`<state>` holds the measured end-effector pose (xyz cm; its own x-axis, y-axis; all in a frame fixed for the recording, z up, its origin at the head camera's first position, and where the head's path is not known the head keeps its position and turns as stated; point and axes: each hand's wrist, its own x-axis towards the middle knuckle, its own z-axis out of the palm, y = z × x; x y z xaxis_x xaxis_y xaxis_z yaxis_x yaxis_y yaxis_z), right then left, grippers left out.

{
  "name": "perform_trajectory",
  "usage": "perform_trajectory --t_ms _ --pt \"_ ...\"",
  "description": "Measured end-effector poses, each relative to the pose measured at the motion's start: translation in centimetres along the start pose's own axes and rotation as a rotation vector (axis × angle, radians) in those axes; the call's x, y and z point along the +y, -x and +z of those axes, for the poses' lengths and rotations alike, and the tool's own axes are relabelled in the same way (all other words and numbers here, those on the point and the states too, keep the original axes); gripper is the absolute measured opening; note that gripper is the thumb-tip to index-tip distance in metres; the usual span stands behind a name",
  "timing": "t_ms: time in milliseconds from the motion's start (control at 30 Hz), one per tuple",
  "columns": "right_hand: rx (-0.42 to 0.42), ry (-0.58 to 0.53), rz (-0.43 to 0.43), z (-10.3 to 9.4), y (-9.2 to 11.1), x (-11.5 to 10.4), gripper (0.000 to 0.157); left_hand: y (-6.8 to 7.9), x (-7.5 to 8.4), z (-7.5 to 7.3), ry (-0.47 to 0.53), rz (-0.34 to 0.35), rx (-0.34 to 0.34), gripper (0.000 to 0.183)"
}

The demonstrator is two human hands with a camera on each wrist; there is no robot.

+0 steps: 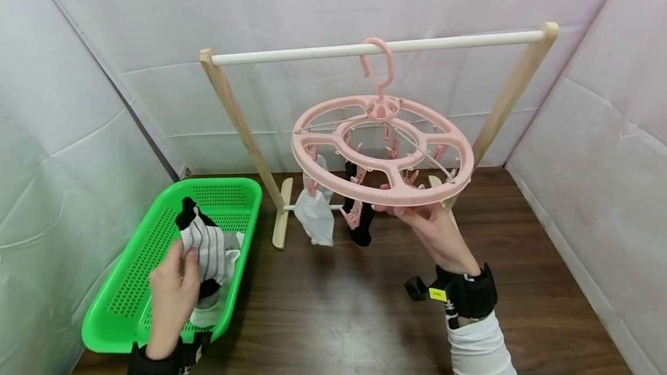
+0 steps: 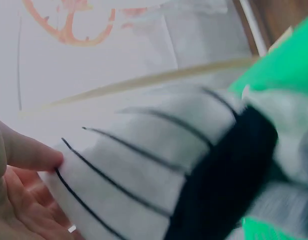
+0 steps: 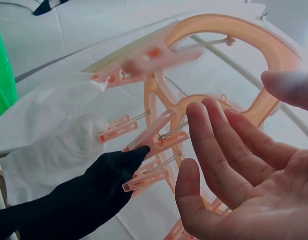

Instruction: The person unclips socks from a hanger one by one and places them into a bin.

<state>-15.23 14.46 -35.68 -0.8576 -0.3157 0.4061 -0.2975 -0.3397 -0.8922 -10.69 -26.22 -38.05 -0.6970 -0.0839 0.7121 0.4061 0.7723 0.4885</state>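
A white sock with dark stripes and black ends is pinched between the thumb and fingers of my left hand, above the green basket. My right hand is under the near rim of a pink round clip hanger, palm up. Its fingers are loosely extended among the clips, with the thumb beside the rim in the right wrist view. From the hanger's left side hang white socks and a black sock, held by pink clips.
The hanger's hook loops over the white bar of a wooden rack. More light and grey socks lie in the basket. White sheeting surrounds the dark wood surface.
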Motion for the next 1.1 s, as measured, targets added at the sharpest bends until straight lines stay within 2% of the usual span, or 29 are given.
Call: perform_trajectory --t_ms 133,200,333,400,467,533,767,833,900,967,1100 --pt "0.035 0.064 0.017 0.1 0.0 0.3 0.033 -0.2 -1.3 -0.6 -0.003 -0.044 0.005 0.012" --pt "0.069 0.099 0.028 0.2 0.0 0.5 0.034 -0.3 -1.9 -0.7 -0.01 -0.056 -0.017 0.014" --pt "0.135 0.15 0.046 0.5 0.2 0.7 0.036 -0.4 -2.3 -0.9 -0.049 -0.056 -0.057 0.014" --pt "0.156 0.165 0.044 0.6 0.2 0.8 0.035 -0.6 -1.9 -1.0 -0.085 -0.062 -0.084 0.01" --pt "0.17 0.178 0.041 0.6 0.2 0.8 0.036 -0.6 -2.4 -0.9 -0.096 -0.059 -0.099 0.008" --pt "0.176 0.188 0.044 0.6 0.2 0.7 0.037 -0.4 -4.1 -0.4 -0.082 -0.056 -0.104 0.006" --pt "0.164 0.206 0.065 0.6 0.1 0.8 0.042 2.9 -17.6 3.6 -0.136 -0.102 -0.106 0.033" --pt "0.157 0.204 0.055 0.6 -0.1 0.8 0.042 3.5 -19.3 4.2 -0.143 -0.106 -0.106 0.034" --pt "0.149 0.198 0.044 0.6 -0.3 0.9 0.043 3.9 -20.3 4.7 -0.137 -0.1 -0.1 0.034" --pt "0.148 0.193 0.044 0.7 -0.4 1.0 0.043 4.1 -20.5 5.0 -0.137 -0.092 -0.104 0.033" --pt "0.158 0.162 0.041 1.0 -0.8 1.2 0.048 4.4 -20.0 5.3 -0.128 -0.084 -0.117 0.031"
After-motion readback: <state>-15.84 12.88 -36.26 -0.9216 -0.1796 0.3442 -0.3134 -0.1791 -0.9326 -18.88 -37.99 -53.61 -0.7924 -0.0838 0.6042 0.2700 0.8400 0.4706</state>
